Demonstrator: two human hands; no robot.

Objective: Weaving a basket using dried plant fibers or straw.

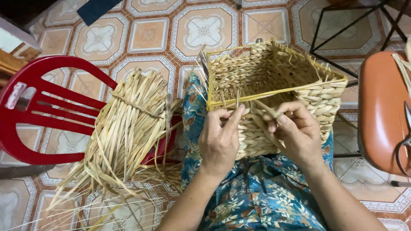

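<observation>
The basket, resting on the lap, is seen with its walls largely woven, while loose strand ends at the near rim remain to be tucked, one strand being pinched by the right hand and the rim being grasped by the left hand.

The lower front wall of the woven basket is covered by the left hand and the right hand, and its base is hidden against the lap. Both forearms are cut off by the bottom edge. The red plastic chair is cropped at the left edge, and its seat is largely buried under the bundle of dried straw. The orange stool is cut by the right edge; the scissors on it are only partly seen.
</observation>
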